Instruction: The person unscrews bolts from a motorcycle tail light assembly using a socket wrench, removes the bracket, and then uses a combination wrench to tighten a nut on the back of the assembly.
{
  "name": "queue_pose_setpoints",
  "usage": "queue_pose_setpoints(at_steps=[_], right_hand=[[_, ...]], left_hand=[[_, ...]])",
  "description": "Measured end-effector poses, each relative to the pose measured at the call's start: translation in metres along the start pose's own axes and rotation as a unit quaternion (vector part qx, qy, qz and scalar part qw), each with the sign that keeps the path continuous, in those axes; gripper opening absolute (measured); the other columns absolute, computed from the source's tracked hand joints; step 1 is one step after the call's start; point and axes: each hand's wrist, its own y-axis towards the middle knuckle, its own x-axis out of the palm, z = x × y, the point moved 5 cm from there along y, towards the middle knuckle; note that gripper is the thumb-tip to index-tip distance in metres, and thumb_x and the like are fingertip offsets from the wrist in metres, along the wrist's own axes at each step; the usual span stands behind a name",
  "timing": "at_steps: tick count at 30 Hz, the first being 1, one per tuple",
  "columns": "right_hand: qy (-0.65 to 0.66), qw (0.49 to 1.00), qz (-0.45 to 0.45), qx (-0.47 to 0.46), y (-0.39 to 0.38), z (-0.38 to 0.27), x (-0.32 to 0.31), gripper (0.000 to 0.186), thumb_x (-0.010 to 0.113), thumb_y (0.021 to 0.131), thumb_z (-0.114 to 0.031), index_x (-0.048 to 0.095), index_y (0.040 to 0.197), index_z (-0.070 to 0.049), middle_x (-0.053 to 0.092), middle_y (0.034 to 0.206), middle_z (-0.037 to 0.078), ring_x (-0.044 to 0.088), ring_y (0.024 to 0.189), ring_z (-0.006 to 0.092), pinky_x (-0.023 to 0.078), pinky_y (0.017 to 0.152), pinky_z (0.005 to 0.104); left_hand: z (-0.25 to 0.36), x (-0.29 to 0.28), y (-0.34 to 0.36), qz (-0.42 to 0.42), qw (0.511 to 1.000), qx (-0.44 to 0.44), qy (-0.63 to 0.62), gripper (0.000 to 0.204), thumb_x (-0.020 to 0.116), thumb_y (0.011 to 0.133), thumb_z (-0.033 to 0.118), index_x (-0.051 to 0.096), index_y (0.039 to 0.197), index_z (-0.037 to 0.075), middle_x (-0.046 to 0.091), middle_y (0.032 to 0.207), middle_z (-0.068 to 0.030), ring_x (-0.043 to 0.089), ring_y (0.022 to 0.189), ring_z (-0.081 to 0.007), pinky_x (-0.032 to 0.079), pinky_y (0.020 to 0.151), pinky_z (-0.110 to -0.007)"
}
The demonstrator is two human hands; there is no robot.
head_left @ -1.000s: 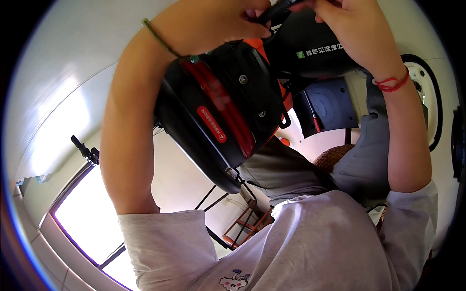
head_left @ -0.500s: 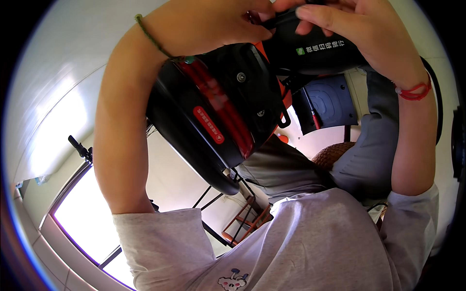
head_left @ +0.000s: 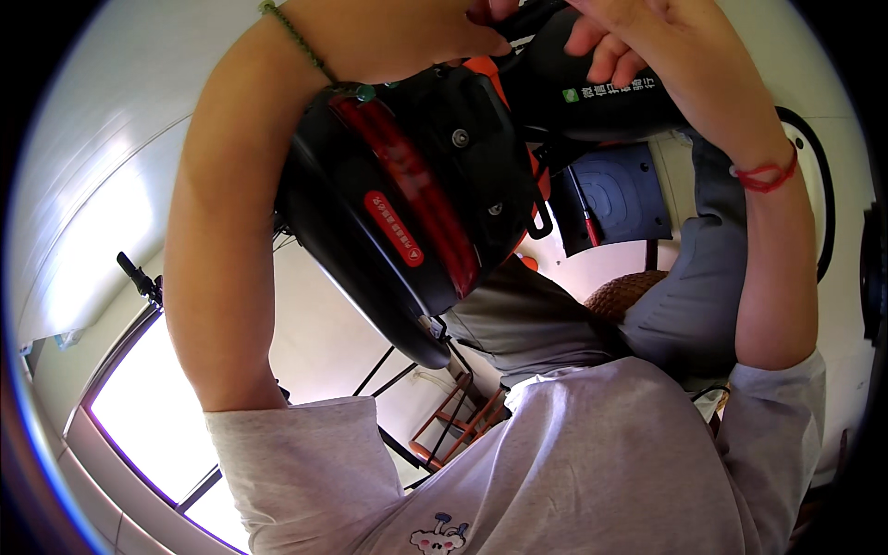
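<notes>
On your left a pale, glossy surface catches the light, with a bright opening below it. The black tail piece sits tilted beside your left forearm, near a rounded black part. Your left hand runs off the upper edge; I cannot tell its fingers' state. Your right hand curls its fingers before the rounded part; their grip is unclear. On the dark blue panel lies a red-handled screwdriver.
</notes>
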Motion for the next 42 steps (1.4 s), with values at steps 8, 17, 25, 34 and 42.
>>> queue_pose_setpoints(at_steps=[8, 17, 25, 34, 42], right_hand=[[-0.223, 0.884, 0.153, -0.381, 0.007, -0.003, 0.018, 0.034, 0.05, 0.091, 0.008, 0.067, 0.12, 0.004, 0.072, 0.096, 0.011, 0.068, 0.086, 0.0166, 0.054, 0.077, 0.0255], [0.055, 0.975, 0.186, -0.107, 0.008, 0.011, 0.001, 0.03, 0.069, 0.096, -0.021, 0.066, 0.107, 0.007, 0.072, 0.087, 0.013, 0.067, 0.068, 0.0126, 0.051, 0.061, 0.0214], [-0.083, 0.94, 0.125, -0.307, -0.001, -0.012, 0.018, 0.023, 0.066, 0.098, -0.006, 0.066, 0.116, 0.008, 0.072, 0.103, 0.011, 0.068, 0.093, 0.0111, 0.054, 0.078, 0.0221], [0.058, 0.984, 0.081, -0.15, 0.011, 0.008, 0.008, 0.026, 0.061, 0.096, 0.003, 0.065, 0.122, 0.007, 0.071, 0.111, 0.012, 0.067, 0.099, 0.0124, 0.055, 0.082, 0.024], [0.11, 0.968, 0.048, -0.219, 0.024, 0.007, 0.008, 0.032, 0.05, 0.091, 0.011, 0.065, 0.118, 0.008, 0.071, 0.105, 0.014, 0.069, 0.096, 0.0195, 0.057, 0.087, 0.0305]], left_hand=[[-0.001, 0.002, 0.002, -0.052, 0.996, -0.013, -0.076, 0.02, 0.066, 0.092, 0.015, 0.067, 0.096, -0.005, 0.068, 0.083, -0.0218, 0.064, 0.074, -0.0306, 0.05, 0.071, -0.036], [-0.001, -0.008, 0.002, -0.052, 0.997, -0.053, -0.005, 0.022, 0.069, 0.09, 0.018, 0.069, 0.09, -0.005, 0.065, 0.076, -0.0219, 0.062, 0.068, -0.0293, 0.048, 0.067, -0.037], [0.0, 0.0, -0.005, 0.0, 0.997, -0.074, -0.001, 0.02, 0.069, 0.089, 0.016, 0.072, 0.098, -0.002, 0.07, 0.081, -0.0195, 0.064, 0.069, -0.0273, 0.05, 0.069, -0.036], [0.0, -0.003, -0.005, 0.014, 0.999, -0.011, 0.03, 0.019, 0.071, 0.09, 0.015, 0.072, 0.096, -0.003, 0.071, 0.083, -0.0192, 0.067, 0.075, -0.0275, 0.052, 0.071, -0.035], [0.002, 0.0, 0.003, -0.039, 0.991, -0.057, -0.112, 0.021, 0.07, 0.093, 0.017, 0.071, 0.096, -0.003, 0.072, 0.082, -0.0177, 0.067, 0.074, -0.0256, 0.052, 0.07, -0.033]])
